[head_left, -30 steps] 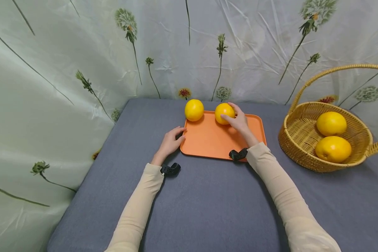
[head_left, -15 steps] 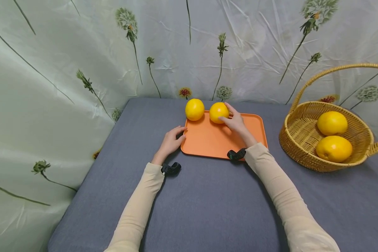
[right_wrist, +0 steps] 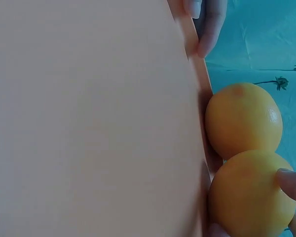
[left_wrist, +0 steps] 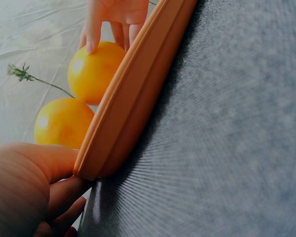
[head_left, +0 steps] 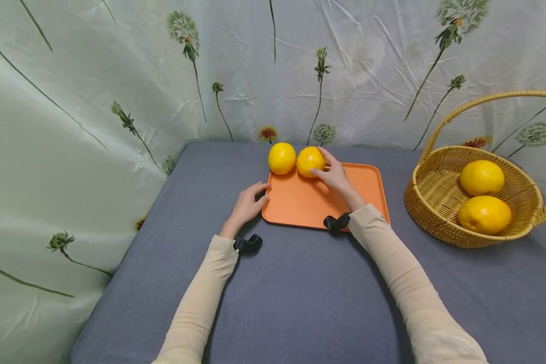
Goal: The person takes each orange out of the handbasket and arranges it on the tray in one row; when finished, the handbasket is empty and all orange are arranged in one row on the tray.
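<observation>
An orange tray [head_left: 364, 194] lies on the grey cloth. Two yellow-orange fruits sit side by side at its far left corner, touching. My right hand [head_left: 328, 169] grips the right fruit [head_left: 308, 160], fingers curled over its top and side; a fingertip [right_wrist: 292, 185] presses that fruit [right_wrist: 251, 195]. The left fruit [head_left: 281, 158] stands free. My left hand [head_left: 263, 193] pinches the tray's left rim [left_wrist: 133, 98], thumb on top and fingers underneath. The left wrist view shows both fruits [left_wrist: 61, 121] over the rim, with right-hand fingers [left_wrist: 113, 19] on the farther one [left_wrist: 93, 71].
A wicker basket [head_left: 437, 212] with a tall handle stands at the right, holding two more fruits [head_left: 481, 177] [head_left: 484, 215]. A floral sheet hangs behind and to the left. Grey cloth stretches toward me between my arms.
My right hand has moved its fruit leftward along the tray's far edge until it touches the other fruit. The left hand has stayed on the tray rim.
</observation>
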A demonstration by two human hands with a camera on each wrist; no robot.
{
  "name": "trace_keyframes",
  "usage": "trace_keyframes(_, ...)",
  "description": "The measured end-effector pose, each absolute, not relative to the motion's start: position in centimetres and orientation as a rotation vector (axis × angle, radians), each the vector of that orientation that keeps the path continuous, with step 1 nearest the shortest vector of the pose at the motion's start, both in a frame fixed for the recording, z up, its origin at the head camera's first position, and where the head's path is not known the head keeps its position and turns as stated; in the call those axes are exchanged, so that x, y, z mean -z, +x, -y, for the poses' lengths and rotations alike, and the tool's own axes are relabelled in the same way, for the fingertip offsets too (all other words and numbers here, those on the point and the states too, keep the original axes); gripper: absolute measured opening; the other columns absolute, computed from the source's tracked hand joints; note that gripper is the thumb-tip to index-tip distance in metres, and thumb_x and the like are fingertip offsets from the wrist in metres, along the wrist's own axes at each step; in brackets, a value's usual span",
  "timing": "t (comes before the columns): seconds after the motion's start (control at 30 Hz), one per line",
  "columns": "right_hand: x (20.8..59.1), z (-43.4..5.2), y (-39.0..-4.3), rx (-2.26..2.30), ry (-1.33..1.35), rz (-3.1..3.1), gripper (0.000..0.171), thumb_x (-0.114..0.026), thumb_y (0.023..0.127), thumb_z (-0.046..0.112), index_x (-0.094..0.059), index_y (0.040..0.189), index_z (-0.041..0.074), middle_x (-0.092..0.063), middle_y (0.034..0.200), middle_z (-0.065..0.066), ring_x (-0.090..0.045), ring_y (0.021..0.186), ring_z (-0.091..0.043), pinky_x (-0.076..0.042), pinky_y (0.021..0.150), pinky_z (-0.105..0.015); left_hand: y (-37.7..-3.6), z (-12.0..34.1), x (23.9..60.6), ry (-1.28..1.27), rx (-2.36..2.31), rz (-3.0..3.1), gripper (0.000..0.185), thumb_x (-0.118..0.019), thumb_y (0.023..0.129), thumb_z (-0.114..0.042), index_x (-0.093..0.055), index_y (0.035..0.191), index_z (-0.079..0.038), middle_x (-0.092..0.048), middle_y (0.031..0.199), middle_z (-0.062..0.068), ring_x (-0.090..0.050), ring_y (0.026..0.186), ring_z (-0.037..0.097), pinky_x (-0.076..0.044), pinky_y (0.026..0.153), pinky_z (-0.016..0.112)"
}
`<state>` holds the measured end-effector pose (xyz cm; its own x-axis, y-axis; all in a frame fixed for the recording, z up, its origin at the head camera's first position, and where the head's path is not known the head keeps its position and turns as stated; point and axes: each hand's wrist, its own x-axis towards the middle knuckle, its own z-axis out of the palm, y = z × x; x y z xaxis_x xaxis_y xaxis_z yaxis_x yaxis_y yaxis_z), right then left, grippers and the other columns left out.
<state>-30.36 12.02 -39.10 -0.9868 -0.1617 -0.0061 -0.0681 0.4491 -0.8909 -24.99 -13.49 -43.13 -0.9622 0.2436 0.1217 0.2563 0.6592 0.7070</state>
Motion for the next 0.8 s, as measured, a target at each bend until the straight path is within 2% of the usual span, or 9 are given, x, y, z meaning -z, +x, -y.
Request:
trace_keyframes(0.33,39.07,-11.82,-30.49,1.610,-0.191,-2.584,0.071,-0.063,0.089,0.019,-0.025,0.149,0.020,-0.027,0.153,-0.015,-0.037,0.135,-0.037,-0.037,0.110,-0.051,-25.04,13.41,43.13,-0.419,1.232,2.853,0.040,-0.053,0.094,-0.016,-0.053,0.133,-0.006,-0.051,0.140,0.013,-0.035,0.140,0.028,-0.028,0.117,0.045)
trace_keyframes(0.6,38.85,-12.11,-30.34,1.603,-0.208,-2.535,0.073,-0.060,0.090,0.019,-0.020,0.151,0.023,-0.020,0.157,-0.012,-0.032,0.139,-0.037,-0.034,0.112,-0.052,-25.01,13.37,43.10,-0.427,1.216,2.855,0.040,-0.053,0.094,-0.016,-0.053,0.132,-0.006,-0.052,0.139,0.013,-0.036,0.140,0.028,-0.028,0.117,0.045)
trace_keyframes(0.8,38.60,-12.64,-30.04,1.604,-0.246,-2.479,0.074,-0.059,0.091,0.019,-0.017,0.151,0.026,-0.017,0.158,-0.010,-0.029,0.140,-0.036,-0.037,0.110,-0.051,-25.00,13.42,43.18,-0.416,1.222,2.852,0.040,-0.053,0.093,-0.015,-0.053,0.133,-0.006,-0.052,0.139,0.013,-0.036,0.140,0.028,-0.028,0.117,0.045)
